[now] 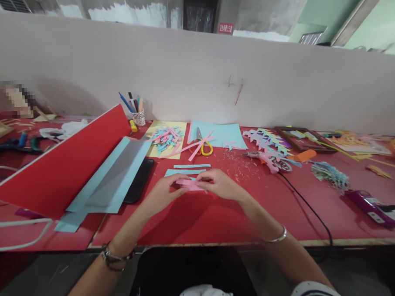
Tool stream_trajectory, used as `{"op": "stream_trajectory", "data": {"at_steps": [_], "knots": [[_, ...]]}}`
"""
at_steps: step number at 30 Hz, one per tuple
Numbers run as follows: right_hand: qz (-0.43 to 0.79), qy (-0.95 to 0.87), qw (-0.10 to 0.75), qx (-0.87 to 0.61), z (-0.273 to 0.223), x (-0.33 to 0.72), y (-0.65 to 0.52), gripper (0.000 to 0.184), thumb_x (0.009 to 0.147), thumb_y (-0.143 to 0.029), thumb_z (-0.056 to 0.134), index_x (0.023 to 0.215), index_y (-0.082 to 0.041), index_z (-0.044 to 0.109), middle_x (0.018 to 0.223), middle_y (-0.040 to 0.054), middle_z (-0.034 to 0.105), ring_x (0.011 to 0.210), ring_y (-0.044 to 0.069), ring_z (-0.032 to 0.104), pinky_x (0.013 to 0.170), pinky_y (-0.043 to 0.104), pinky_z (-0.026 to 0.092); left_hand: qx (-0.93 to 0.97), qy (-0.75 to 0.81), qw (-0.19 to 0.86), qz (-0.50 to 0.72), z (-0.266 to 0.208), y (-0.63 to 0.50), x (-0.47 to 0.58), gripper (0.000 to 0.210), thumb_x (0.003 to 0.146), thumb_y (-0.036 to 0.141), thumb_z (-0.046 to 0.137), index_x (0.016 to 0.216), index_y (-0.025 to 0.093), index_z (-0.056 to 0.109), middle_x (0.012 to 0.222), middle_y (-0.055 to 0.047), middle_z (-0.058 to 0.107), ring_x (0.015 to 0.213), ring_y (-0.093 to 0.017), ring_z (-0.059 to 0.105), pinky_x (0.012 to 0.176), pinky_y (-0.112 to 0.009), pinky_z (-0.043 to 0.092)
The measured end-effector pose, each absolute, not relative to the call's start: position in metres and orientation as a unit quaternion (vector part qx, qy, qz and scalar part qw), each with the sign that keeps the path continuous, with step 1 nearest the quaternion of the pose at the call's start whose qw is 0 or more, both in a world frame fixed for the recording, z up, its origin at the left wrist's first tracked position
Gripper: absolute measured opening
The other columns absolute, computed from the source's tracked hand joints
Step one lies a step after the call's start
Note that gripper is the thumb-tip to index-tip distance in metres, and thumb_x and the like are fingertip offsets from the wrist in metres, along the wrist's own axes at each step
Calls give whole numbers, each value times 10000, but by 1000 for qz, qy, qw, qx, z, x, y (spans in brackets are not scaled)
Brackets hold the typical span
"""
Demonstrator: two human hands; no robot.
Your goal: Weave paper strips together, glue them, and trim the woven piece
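A pink paper strip [187, 182] is pinched at its left end by my left hand [165, 191] and near its right end by my right hand [220, 186]. More pink paper shows just beneath it, partly hidden by my fingers. Blue paper strips [192, 166] lie flat on the red table just beyond my hands. Farther back, scissors [205, 146] with yellow handles rest on pink strips at the edge of a blue paper sheet [221, 131]. To their left, a pile of small blue and pink paper pieces [167, 138] sits on a yellow sheet [154, 128].
On the left a red board [70, 158] leans over blue sheets [107, 182] and a black phone [140, 181]. A pen cup [138, 118] stands by the partition. To the right lie a pink glue gun [266, 160] with a cord, folded paper chains [331, 175] and a purple power strip [373, 208].
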State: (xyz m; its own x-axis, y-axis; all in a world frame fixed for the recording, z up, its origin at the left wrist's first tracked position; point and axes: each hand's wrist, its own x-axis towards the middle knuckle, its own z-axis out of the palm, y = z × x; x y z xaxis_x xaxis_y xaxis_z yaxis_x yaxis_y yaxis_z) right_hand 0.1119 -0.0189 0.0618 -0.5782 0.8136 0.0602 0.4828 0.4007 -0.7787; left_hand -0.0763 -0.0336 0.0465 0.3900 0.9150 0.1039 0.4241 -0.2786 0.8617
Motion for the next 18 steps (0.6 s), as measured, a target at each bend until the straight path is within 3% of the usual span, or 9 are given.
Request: {"op": "stream_trajectory", "data": {"at_steps": [6, 10, 15, 18], "knots": [[423, -746, 302, -416, 51, 115, -20, 192, 781, -317, 482, 694, -162, 552, 583, -25, 541, 536, 92, 501, 572, 221, 391, 698, 470, 415, 346, 36, -31, -83, 467, 692, 396, 517, 1076, 130, 500, 763, -20, 602, 695, -160, 556, 701, -292, 447], [436, -726, 327, -419, 50, 116, -13, 214, 769, -371, 491, 722, -168, 539, 645, -18, 553, 583, 100, 514, 606, 237, 409, 687, 464, 447, 335, 35, -20, -83, 481, 678, 413, 533, 1076, 145, 509, 719, -13, 599, 669, -158, 555, 655, -286, 445], [405, -778, 276, -394, 53, 123, 0, 204, 761, -342, 494, 672, -164, 543, 720, 6, 590, 705, 120, 534, 667, 238, 405, 700, 445, 469, 302, 35, 1, -81, 287, 659, 400, 526, 791, 154, 593, 696, -20, 614, 665, -160, 555, 646, -282, 439], [371, -807, 208, -409, 47, 125, 5, 228, 772, -321, 481, 629, -156, 546, 609, -7, 564, 598, 104, 508, 587, 220, 375, 707, 450, 460, 293, 29, 10, -77, 228, 630, 378, 529, 633, 155, 577, 645, -15, 612, 676, -173, 559, 686, -300, 443]]}}
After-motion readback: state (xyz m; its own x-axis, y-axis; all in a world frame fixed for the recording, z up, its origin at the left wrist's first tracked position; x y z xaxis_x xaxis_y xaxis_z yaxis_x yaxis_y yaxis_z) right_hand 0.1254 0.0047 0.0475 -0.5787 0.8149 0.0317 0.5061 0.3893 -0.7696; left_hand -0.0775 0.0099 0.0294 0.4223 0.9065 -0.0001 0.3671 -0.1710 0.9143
